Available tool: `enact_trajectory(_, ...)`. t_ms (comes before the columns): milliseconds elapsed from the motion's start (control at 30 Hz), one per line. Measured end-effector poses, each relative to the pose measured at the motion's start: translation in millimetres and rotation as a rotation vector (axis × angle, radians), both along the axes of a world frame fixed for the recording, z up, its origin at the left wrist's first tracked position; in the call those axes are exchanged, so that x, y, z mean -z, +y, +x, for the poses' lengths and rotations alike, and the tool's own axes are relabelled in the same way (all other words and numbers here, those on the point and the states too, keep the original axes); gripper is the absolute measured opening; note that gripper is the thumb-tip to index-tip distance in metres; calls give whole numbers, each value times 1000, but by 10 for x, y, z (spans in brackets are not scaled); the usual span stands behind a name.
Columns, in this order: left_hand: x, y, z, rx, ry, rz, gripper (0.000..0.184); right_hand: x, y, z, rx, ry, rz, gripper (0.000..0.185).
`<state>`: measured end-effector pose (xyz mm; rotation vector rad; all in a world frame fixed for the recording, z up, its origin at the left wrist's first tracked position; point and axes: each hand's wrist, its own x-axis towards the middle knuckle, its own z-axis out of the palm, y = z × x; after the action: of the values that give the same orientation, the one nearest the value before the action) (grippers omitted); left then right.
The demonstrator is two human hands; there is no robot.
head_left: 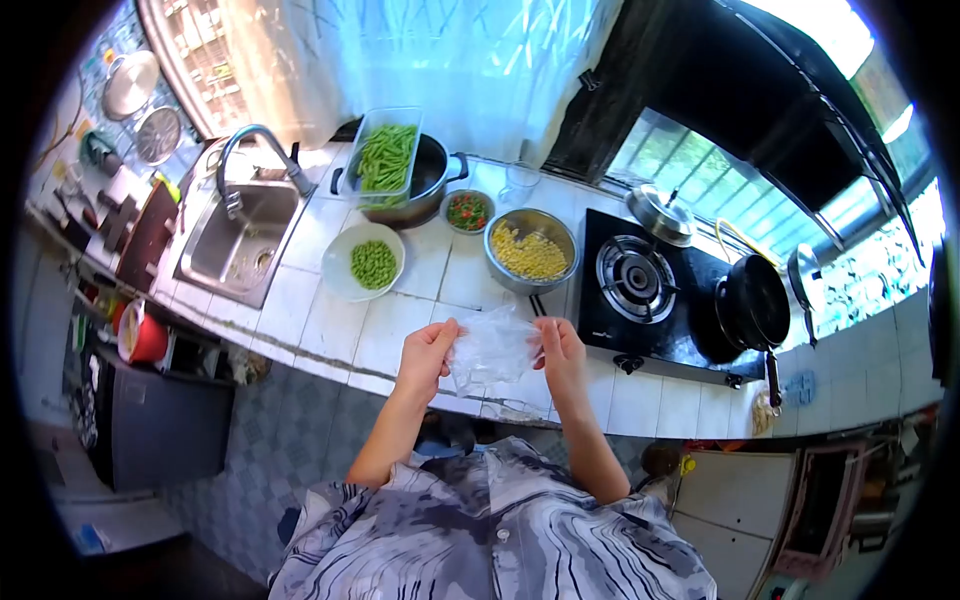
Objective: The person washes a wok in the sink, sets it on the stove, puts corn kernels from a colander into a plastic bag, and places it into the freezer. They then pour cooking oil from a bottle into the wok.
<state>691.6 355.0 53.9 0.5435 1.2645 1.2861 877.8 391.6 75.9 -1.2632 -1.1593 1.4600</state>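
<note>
The person's left hand [427, 350] is pinching 1 side of a crumpled, clear, thin plastic film [492, 352] between thumb and fingers, while the right hand [562, 350] is gripping the opposite side. The 2 grips are probably spacing the edges apart so that the flimsy material is spreading rather than bunching. The film is hanging between both hands, just right of the left hand and just left of the right hand, over the near edge of the white tiled counter [390, 328]. A round silver metal bowl [512, 283] of yellow kernels [528, 256] is sitting just beyond the right hand, and a round white bowl [334, 262] of chopped green pieces [373, 265] is resting beyond the left hand, probably both staying within reach
</note>
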Motion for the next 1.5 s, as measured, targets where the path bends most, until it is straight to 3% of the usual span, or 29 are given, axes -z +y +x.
enact_trajectory(33, -6, 52, -24, 5, 16, -7, 27, 33, -1, -112, 141, -11, 201, 22)
enact_trajectory(133, -20, 149, -58, 85, 21, 17, 28, -35, -54, -241, 254, -194, 540, 30)
enact_trajectory(200, -78, 184, -89, 139, 39, 34, 27, 93, 0, -180, -68, -244, 210, 30)
enact_trajectory(233, -92, 194, -96, 175, 55, 53, 26, 0, 8, -147, 30, -249, 21, 24)
enact_trajectory(267, -63, 202, -120, 188, 54, 53, 26, -14, 3, -110, 43, -250, 19, 24)
enact_trajectory(333, -2, 201, -197, 180, -33, 72, 21, -34, 17, 4, 277, 310, 210, 15)
enact_trajectory(367, 6, 197, -224, 189, -34, 74, 21, -36, -13, 93, 280, 417, 183, 15)
enact_trajectory(433, -32, 182, -260, 173, -466, 131, 17, -34, -42, 242, 227, 470, 170, 18)
enact_trajectory(467, 8, 177, -301, 180, -468, 130, 17, -23, -61, 328, 163, 524, 150, 22)
enact_trajectory(500, 59, 171, -350, 228, -476, 218, 15, 24, -55, 392, 68, 575, 116, 36)
enact_trajectory(533, 98, 159, -372, 273, -484, 305, 15, 58, -44, 437, 70, 573, 116, 36)
enact_trajectory(600, 132, 122, -376, 353, -397, 383, 16, 43, -16, 472, -93, 1071, -301, 55)
enact_trajectory(667, 74, 84, -363, 437, -309, 462, 17, 573, 165, 441, -124, 1008, -377, 64)
enact_trajectory(700, -25, 52, -349, 558, -220, 452, 19, 799, 235, 343, -211, 831, -456, 62)
enact_trajectory(733, -76, 34, -332, 673, -129, 443, 22, 838, 278, 217, -299, 649, -531, 61)
enact_trajectory(767, -57, 22, -340, 754, -96, 464, 24, 861, 316, 120, -301, 650, -531, 61)
enact_trajectory(833, -16, -40, -368, 816, -69, 416, 24, 696, 430, -93, -658, 413, -224, 44)
enact_trajectory(867, -3, -81, -393, 881, -45, 367, 24, 658, 496, -125, -666, 417, -227, 44)
enact_trajectory(967, 138, -180, -555, 803, 16, 333, 25, 501, 608, -215, -355, 256, 12, 21)
enact_trajectory(1133, 53, -189, -830, 718, 72, 166, 20, 326, 607, -229, -323, 177, 56, 24)
enact_trajectory(1200, -47, -69, -686, 170, 404, 388, 38, 326, 579, -261, -384, 164, 112, 26)
enact_trajectory(1300, -496, 152, -337, 56, 593, 563, 40, 245, 499, -377, -532, 65, 197, 26)
enact_trajectory(1333, -498, 210, -364, 48, 598, 562, 40, 230, 475, -398, -542, 72, 197, 23)
enact_trajectory(1400, -452, 307, -379, 434, 811, 451, 29, 217, 452, -365, -554, 74, 202, 21)
enact_trajectory(1433, -456, 321, -337, 342, 835, 457, 14, 219, 452, -300, -495, 63, 156, 17)
enact_trajectory(1500, -367, 343, -398, 313, 751, 429, 10, 255, 474, -114, -428, 50, 111, 15)
